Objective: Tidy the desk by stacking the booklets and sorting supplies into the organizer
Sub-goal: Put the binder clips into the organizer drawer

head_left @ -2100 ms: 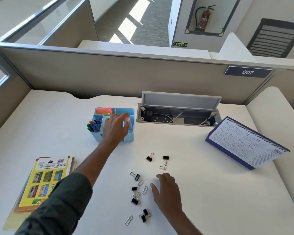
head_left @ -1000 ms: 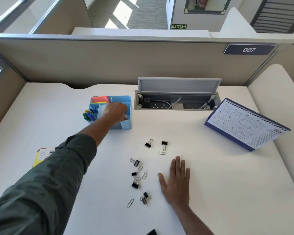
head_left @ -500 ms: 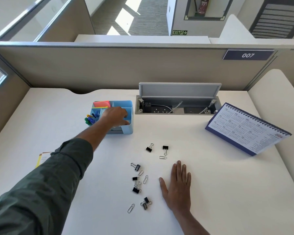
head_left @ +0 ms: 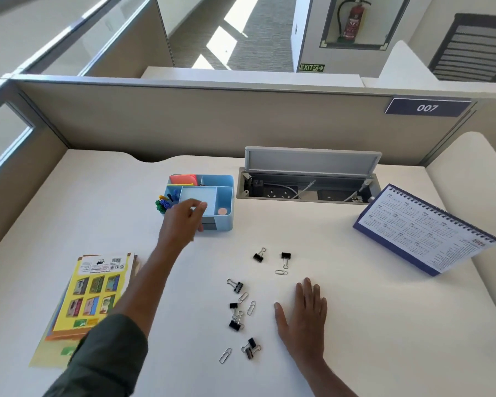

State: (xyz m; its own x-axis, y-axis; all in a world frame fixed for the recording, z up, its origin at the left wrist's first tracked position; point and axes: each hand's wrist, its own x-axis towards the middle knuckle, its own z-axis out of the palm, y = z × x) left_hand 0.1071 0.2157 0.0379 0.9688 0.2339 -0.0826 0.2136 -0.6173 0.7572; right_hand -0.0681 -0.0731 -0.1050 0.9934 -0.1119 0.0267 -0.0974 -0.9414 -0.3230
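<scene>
The light blue organizer stands at the desk's middle back, holding orange sticky notes, markers and a small pink round piece. My left hand hovers just in front of its near left corner, fingers loosely curled, holding nothing I can see. My right hand lies flat on the desk, fingers straight. Left of it are scattered black binder clips and paper clips. The yellow booklet stack lies at the near left, partly under my forearm.
An open cable box with sockets is set into the desk behind the clips. A desk calendar stands at the right. Beige partition walls close off the back and both sides.
My left hand has drawn back out of the organizer toward me and now hangs in front of it. My right hand stays flat on the desk.
</scene>
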